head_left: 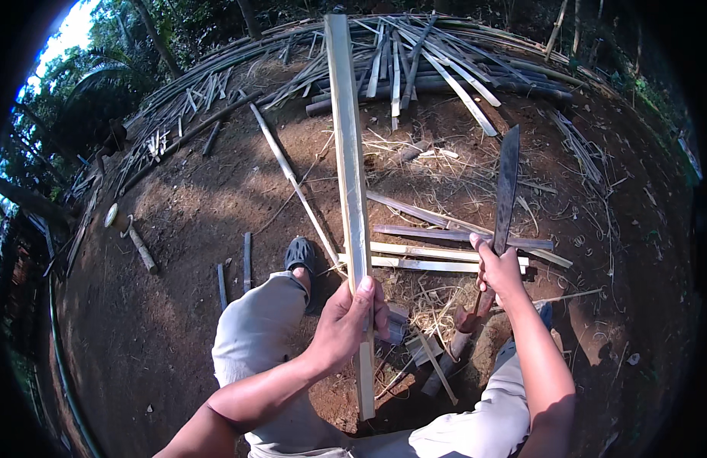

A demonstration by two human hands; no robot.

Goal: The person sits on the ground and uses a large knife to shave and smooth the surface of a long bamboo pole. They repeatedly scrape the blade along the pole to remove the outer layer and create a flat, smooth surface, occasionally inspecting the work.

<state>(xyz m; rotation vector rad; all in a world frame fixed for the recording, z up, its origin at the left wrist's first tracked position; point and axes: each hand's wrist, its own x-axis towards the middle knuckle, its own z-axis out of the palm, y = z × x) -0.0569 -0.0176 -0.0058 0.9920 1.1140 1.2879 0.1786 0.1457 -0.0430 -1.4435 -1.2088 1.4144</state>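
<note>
A long split bamboo strip point(347, 145) stands almost upright in front of me, its pale inner face showing. My left hand point(350, 319) is closed round its lower part, thumb lying along the strip, and the lower end reaches down between my knees. In my right hand point(500, 273) is a machete point(507, 179), its dark blade pointing up and away, apart from the strip. A brown, handle-like part shows below that hand. Several bamboo strips point(430, 249) lie on the ground between the two hands, just beyond my feet.
Heaps of split bamboo point(445, 65) and dark poles point(437, 88) lie at the back. A pole point(281, 156) slants across the dirt on the left, past a short log piece point(142, 250). Shavings point(437, 305) and offcuts surround a round wooden piece point(450, 355) between my legs.
</note>
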